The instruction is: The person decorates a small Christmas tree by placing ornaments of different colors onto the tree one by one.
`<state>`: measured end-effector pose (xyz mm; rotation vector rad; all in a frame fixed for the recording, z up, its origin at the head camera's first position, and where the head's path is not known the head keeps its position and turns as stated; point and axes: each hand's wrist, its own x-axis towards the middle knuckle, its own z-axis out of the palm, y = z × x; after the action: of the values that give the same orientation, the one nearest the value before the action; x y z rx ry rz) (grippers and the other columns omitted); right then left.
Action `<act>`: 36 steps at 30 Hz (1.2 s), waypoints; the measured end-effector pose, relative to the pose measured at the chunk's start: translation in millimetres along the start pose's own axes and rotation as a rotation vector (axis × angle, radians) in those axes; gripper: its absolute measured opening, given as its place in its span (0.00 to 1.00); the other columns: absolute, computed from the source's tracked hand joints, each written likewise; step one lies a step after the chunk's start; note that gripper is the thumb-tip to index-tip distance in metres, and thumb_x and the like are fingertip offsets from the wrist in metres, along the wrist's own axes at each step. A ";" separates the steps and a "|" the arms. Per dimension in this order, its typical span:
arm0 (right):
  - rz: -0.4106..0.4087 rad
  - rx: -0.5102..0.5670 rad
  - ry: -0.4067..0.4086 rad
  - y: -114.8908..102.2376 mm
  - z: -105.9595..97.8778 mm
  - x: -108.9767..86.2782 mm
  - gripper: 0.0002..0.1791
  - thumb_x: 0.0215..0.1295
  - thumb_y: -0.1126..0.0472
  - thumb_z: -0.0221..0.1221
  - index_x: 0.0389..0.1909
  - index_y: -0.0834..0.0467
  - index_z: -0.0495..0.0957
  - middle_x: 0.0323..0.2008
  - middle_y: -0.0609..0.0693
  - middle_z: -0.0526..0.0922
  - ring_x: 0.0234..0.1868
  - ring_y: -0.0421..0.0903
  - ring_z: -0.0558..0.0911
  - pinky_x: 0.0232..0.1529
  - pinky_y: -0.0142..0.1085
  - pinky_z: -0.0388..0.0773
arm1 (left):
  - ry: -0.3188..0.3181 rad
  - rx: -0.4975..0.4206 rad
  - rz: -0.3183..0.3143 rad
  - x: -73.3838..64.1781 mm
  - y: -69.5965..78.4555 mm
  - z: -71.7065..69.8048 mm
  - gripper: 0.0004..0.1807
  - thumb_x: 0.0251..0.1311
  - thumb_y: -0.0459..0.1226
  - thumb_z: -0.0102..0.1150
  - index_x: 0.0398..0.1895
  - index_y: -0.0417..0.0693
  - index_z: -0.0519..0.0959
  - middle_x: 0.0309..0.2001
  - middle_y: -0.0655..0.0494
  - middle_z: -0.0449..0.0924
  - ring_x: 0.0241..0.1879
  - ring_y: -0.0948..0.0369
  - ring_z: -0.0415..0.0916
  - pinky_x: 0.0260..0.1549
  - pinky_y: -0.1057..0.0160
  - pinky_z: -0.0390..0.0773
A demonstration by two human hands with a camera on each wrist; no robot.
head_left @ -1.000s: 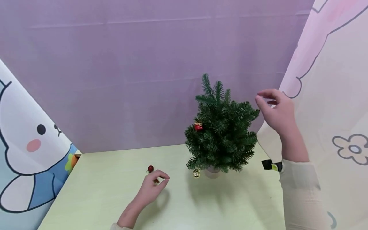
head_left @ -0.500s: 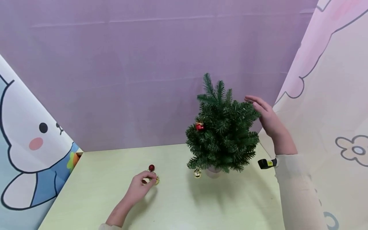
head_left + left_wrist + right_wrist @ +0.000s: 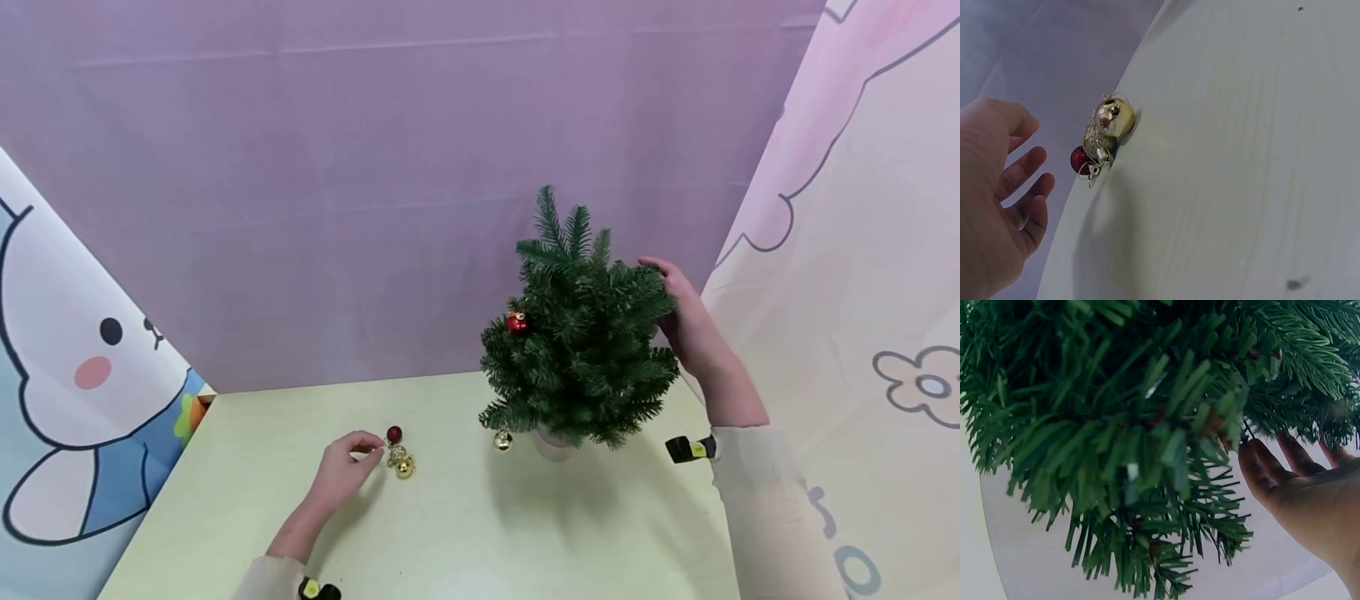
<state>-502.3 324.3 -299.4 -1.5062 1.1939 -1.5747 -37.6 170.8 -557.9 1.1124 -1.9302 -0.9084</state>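
Note:
My left hand (image 3: 337,477) hovers just left of a small cluster of ornaments on the table. The cluster holds a dark red bauble (image 3: 394,434), a glittery gold ornament (image 3: 1095,140) and a shiny gold bauble (image 3: 1116,117). Loosely bent fingers, with nothing between them, show in the left wrist view. At the right, my right hand (image 3: 690,329) touches the side branches of a small green Christmas tree (image 3: 588,358). Its fingers (image 3: 1260,465) reach in among the needles, which partly hide the tips. A red ornament (image 3: 516,322) and a gold bauble (image 3: 502,440) hang on the tree's left side.
The tree's pale base (image 3: 552,446) stands on the light table (image 3: 450,533). A purple backdrop (image 3: 360,208) rises behind. Printed panels flank both sides, a cartoon animal (image 3: 75,350) on the left and a flower (image 3: 932,386) on the right.
My left hand has drawn back leftward from the ornaments, revealing them. The right hand has come left and down from beside the tree onto its branches, and the treetop has shifted slightly right.

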 end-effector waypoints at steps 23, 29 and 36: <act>-0.006 -0.078 -0.026 4.2 -11.8 0.4 0.26 0.76 0.42 0.41 0.69 0.48 0.62 0.54 0.57 0.62 0.16 0.40 0.54 0.17 0.32 0.55 | -0.117 0.168 -0.038 5.8 -9.9 8.6 0.13 0.64 0.33 0.59 0.52 0.43 0.81 0.46 0.46 0.78 0.42 0.52 0.78 0.41 0.52 0.78; -0.003 -0.081 -0.020 3.0 -11.0 -0.1 0.25 0.76 0.43 0.41 0.69 0.48 0.62 0.70 0.58 0.45 0.17 0.42 0.53 0.18 0.31 0.56 | -0.156 0.198 0.026 10.2 -14.1 11.6 0.14 0.61 0.30 0.60 0.50 0.42 0.83 0.45 0.47 0.78 0.44 0.50 0.76 0.43 0.48 0.76; -0.010 -0.059 -0.019 2.7 -10.2 -0.1 0.24 0.77 0.45 0.42 0.68 0.48 0.63 0.69 0.57 0.47 0.17 0.41 0.53 0.20 0.31 0.56 | -0.130 0.248 0.017 10.1 -18.0 13.3 0.12 0.58 0.34 0.65 0.45 0.43 0.84 0.45 0.47 0.77 0.45 0.47 0.74 0.47 0.44 0.73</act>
<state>-512.7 325.2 -301.1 -1.5630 1.2334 -1.5410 -45.5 157.9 -577.2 1.2000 -2.2016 -0.7625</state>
